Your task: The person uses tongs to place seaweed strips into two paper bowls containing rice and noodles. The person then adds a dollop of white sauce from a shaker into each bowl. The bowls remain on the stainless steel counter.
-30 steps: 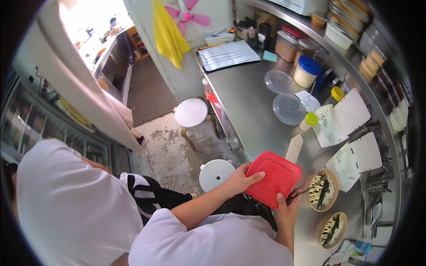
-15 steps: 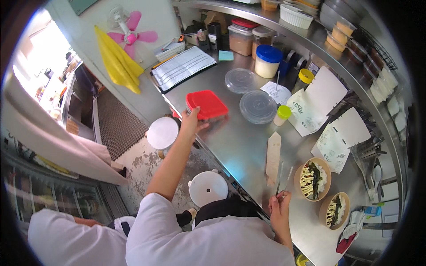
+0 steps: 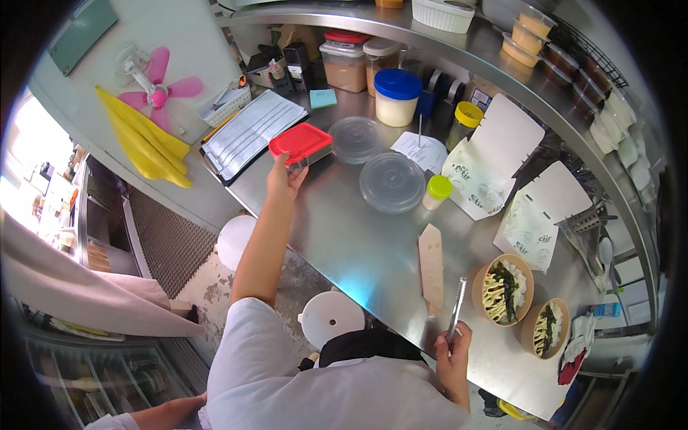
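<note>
My left hand [image 3: 288,180] has its fingers wrapped round the near side of a container with a red lid [image 3: 301,142]. That container is at the back left of the steel counter, between the clipboard [image 3: 254,130] and a clear round lid [image 3: 356,140]. In my right hand [image 3: 453,358], by the counter's front edge, is a pair of metal tongs [image 3: 457,309], its tips pointing up and away. Right of the tongs stand two brown paper bowls: the larger bowl [image 3: 529,304] and the smaller bowl [image 3: 563,342] hold rice, dark strips and a pale drizzled sauce.
Two open paper boxes [image 3: 469,172] with printed liners stand behind the bowls. A flat wooden piece [image 3: 431,269] lies mid-counter near a lime-lidded jar [image 3: 437,192]. Overhead runs a steel shelf [image 3: 322,16]. White stools [image 3: 331,320] are below the front edge. Another person's arm [image 3: 168,414] shows lower left.
My left hand has carried the red-lidded container away from the front edge, farther back beside the clipboard. The tongs in my right hand have tilted up, their arms closer together. The view has shifted.
</note>
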### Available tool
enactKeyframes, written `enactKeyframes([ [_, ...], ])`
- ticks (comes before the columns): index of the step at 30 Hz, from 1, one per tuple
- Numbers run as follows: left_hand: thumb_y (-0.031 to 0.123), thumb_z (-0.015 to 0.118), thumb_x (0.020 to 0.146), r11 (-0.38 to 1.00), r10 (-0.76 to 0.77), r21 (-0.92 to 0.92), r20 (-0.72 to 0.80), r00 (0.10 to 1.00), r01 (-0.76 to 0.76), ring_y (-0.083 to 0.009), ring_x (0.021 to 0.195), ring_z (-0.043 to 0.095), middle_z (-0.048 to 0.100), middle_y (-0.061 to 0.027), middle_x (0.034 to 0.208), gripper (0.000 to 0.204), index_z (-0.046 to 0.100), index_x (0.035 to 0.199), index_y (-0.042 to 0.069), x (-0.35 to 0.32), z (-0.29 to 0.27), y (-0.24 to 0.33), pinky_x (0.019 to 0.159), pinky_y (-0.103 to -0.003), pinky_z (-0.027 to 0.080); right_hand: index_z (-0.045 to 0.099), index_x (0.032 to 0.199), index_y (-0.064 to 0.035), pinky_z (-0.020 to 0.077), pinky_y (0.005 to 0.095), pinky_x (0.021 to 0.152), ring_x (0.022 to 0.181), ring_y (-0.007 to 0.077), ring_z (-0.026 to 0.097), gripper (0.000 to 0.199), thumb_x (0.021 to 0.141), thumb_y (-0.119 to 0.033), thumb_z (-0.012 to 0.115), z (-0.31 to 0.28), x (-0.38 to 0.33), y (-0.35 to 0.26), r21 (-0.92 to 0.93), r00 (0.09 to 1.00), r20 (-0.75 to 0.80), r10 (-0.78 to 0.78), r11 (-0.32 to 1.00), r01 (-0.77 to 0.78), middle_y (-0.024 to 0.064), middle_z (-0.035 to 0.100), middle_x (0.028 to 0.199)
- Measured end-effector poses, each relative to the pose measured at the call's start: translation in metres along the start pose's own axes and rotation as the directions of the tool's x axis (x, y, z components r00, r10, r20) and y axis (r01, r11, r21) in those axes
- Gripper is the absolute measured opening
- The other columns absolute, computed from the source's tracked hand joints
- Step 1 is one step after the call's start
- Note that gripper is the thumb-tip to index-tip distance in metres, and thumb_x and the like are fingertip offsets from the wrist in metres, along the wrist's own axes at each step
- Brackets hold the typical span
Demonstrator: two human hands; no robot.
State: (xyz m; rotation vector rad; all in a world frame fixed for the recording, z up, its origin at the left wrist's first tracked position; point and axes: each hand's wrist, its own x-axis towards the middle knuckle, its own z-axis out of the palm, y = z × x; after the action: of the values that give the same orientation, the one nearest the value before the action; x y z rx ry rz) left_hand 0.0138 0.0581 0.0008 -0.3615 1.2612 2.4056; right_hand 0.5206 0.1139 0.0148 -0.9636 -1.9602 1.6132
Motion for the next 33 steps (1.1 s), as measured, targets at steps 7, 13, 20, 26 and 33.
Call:
enactKeyframes([
  [7, 0.025, 0.066, 0.089, 0.979, 0.061, -0.202, 0.169, 0.984, -0.026, -0.0252, 0.112, 0.056, 0.055, -0.0096, 0.121, 0.04, 0.05, 0.122, 0.01, 0.014, 0.084, 0.036, 0.095, -0.044, 0.049, 0.027, 0.134, -0.0049, 0.0433, 0.0246, 0.072, 0.078, 0.0127, 0.052, 0.048, 0.093, 0.0, 0.052, 0.004, 0.003, -0.002, 0.008, 1.0, 0.011, -0.006, 1.0, 0.006, 0.0074, 0.055, 0.089],
  [13, 0.026, 0.067, 0.09, 0.991, -0.001, -0.13, 0.304, 0.953, 0.043, -0.0311, 0.117, 0.052, 0.048, -0.0138, 0.127, 0.045, 0.045, 0.126, 0.011, 0.087, 0.203, 0.064, 0.095, -0.045, 0.05, 0.014, 0.14, -0.0074, 0.0447, 0.0267, 0.074, 0.08, 0.0144, 0.054, 0.061, 0.093, -0.004, 0.054, 0.003, 0.011, -0.011, 0.255, 0.992, 0.102, 0.079, 0.961, -0.103, 0.01, 0.056, 0.091],
  [20, 0.034, 0.064, 0.09, 0.968, 0.095, -0.252, 0.313, 0.945, -0.014, -0.0269, 0.112, 0.053, 0.058, -0.0078, 0.122, 0.035, 0.061, 0.119, 0.014, 0.178, 0.286, 0.049, 0.079, -0.038, 0.052, 0.013, 0.142, -0.016, 0.0448, 0.0288, 0.08, 0.085, 0.0145, 0.054, 0.065, 0.094, -0.004, 0.055, -0.008, 0.039, -0.011, 0.421, 0.966, 0.244, 0.089, 0.887, -0.188, 0.0109, 0.057, 0.096],
  [26, 0.033, 0.064, 0.09, 0.978, 0.122, -0.191, 0.195, 0.973, -0.084, -0.0255, 0.108, 0.054, 0.059, -0.0076, 0.119, 0.035, 0.061, 0.117, 0.011, 0.226, 0.306, 0.04, 0.078, -0.037, 0.052, 0.014, 0.143, -0.0158, 0.0433, 0.0264, 0.082, 0.091, 0.0137, 0.056, 0.067, 0.093, 0.005, 0.054, -0.01, 0.052, 0.007, 0.423, 0.945, 0.324, 0.053, 0.885, -0.195, 0.0114, 0.058, 0.102],
  [33, 0.032, 0.065, 0.089, 0.954, 0.267, 0.136, 0.019, 0.964, -0.267, -0.0238, 0.105, 0.056, 0.06, -0.0073, 0.115, 0.034, 0.063, 0.114, 0.008, 0.255, 0.307, 0.041, 0.077, -0.035, 0.051, 0.018, 0.141, -0.0127, 0.044, 0.0264, 0.08, 0.09, 0.0148, 0.057, 0.063, 0.093, 0.006, 0.054, -0.009, 0.058, 0.001, 0.371, 0.946, 0.323, 0.01, 0.919, -0.137, 0.0109, 0.058, 0.101],
])
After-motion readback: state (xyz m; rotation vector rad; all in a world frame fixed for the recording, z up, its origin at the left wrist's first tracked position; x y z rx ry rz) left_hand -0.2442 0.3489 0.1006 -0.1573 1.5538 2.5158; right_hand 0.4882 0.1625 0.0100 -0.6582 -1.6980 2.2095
